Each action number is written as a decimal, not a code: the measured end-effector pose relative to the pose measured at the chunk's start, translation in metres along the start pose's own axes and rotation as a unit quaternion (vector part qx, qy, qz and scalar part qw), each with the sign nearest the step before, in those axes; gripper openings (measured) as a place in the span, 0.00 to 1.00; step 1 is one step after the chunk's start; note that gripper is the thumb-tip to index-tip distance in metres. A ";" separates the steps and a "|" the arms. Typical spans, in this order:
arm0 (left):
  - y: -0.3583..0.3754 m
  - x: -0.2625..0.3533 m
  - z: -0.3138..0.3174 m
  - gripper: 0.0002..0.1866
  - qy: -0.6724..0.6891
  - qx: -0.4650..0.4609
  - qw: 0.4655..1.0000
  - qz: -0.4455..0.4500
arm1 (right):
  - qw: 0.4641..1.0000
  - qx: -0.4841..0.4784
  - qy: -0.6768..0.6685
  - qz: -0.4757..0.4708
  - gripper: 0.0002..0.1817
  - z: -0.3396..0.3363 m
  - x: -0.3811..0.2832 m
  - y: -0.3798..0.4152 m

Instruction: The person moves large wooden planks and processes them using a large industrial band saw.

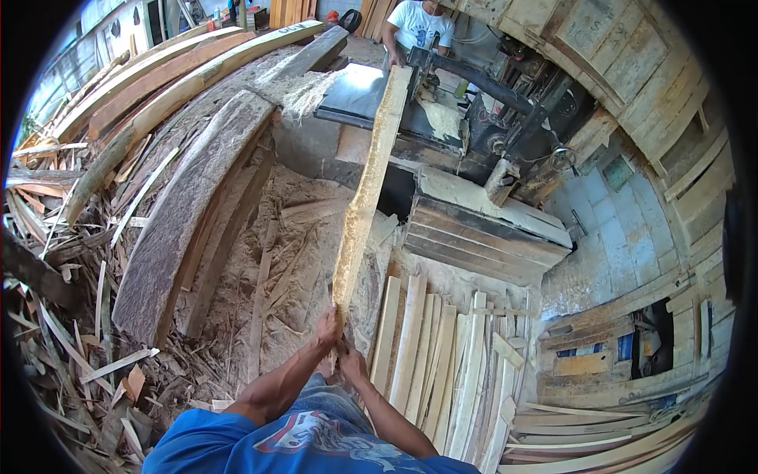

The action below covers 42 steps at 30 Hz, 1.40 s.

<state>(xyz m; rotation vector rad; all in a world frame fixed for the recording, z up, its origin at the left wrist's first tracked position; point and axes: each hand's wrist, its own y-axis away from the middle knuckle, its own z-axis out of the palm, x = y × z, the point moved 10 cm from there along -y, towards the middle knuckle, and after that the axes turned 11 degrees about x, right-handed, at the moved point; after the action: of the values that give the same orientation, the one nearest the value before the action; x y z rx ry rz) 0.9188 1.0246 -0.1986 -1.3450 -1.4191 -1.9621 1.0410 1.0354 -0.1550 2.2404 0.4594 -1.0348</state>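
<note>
A long wooden plank (365, 197) with a rough, bark-flecked face stretches from my hands up to a saw machine (466, 91). My left hand (328, 325) is closed around the left edge of its near end. Lower and to the right, my right hand (351, 362) grips the same end, its fingers partly hidden by the wood. The far end lies over the machine's metal table (347, 93). Behind that table stands another person (421, 28) in a white shirt, one hand at the far end of the plank.
Thick slabs (193, 205) lie to the left beside long curved boards (181, 79). Scraps and sawdust cover the ground (304, 229). Sawn strips (426, 355) lie to my right, below a wooden box-like bench (482, 229). More boards (600, 442) are stacked at lower right.
</note>
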 end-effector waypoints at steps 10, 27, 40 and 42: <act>0.085 -0.076 -0.051 0.21 0.105 -0.018 0.994 -0.011 | 0.996 0.050 -0.040 -0.061 0.29 0.036 0.058 0.107; 0.241 -0.114 -0.160 0.25 -0.114 0.045 0.984 0.127 | 0.993 0.021 -0.060 -0.101 0.25 0.096 0.114 0.265; 0.204 -0.108 -0.139 0.22 0.010 0.066 0.989 -0.130 | 0.977 -0.100 -0.169 0.083 0.34 0.093 0.108 0.229; 0.174 -0.079 -0.118 0.22 0.023 0.051 0.988 -0.146 | 0.980 -0.094 -0.142 0.106 0.29 0.076 0.085 0.190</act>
<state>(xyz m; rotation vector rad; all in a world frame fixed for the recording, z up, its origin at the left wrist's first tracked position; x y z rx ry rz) 1.0285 0.8296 -0.1785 -1.0899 -1.7504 -2.0487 1.1549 0.8474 -0.1839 1.8921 0.1821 -1.1252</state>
